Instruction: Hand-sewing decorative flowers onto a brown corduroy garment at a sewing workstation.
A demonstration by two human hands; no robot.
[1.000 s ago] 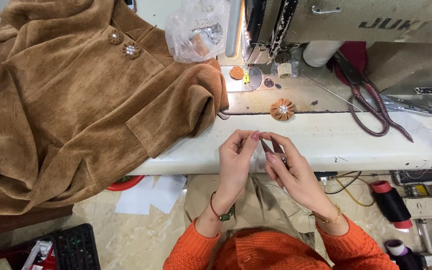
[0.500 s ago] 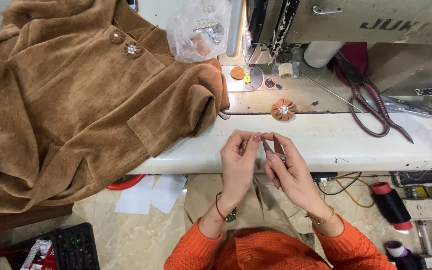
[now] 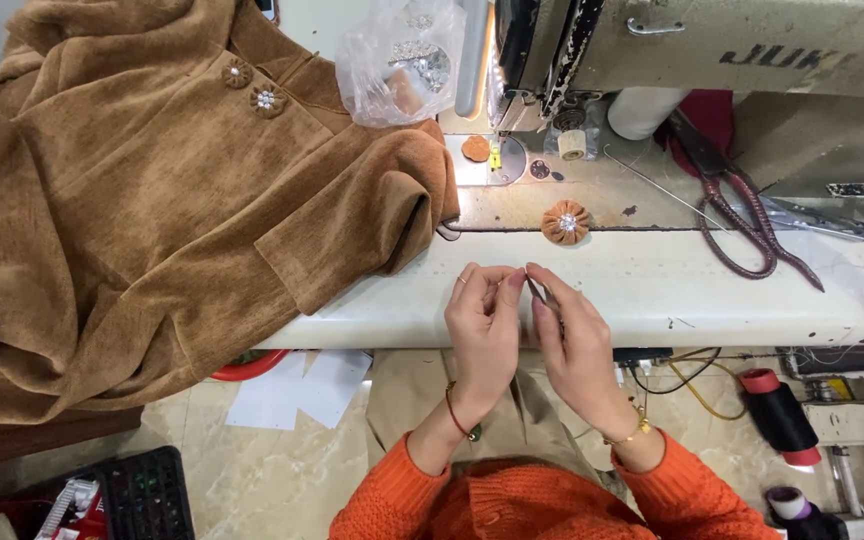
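hands: left hand (image 3: pixel 484 325) and right hand (image 3: pixel 570 340) meet over the white surface (image 3: pixel 672 290), fingertips pinching something tiny and dark, maybe a needle | step: fiddly finger work | near: small brown flower (image 3: pixel 565 221), brown coat (image 3: pixel 172 200), scissors (image 3: pixel 742 215) | next: needs steady fingers

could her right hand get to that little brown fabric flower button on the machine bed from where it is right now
Probably yes. The right hand is pinched against the left hand at the table's front edge, and the fabric flower button lies just beyond on bare surface, nothing between. The hand seems busy with something small, too fine to identify.
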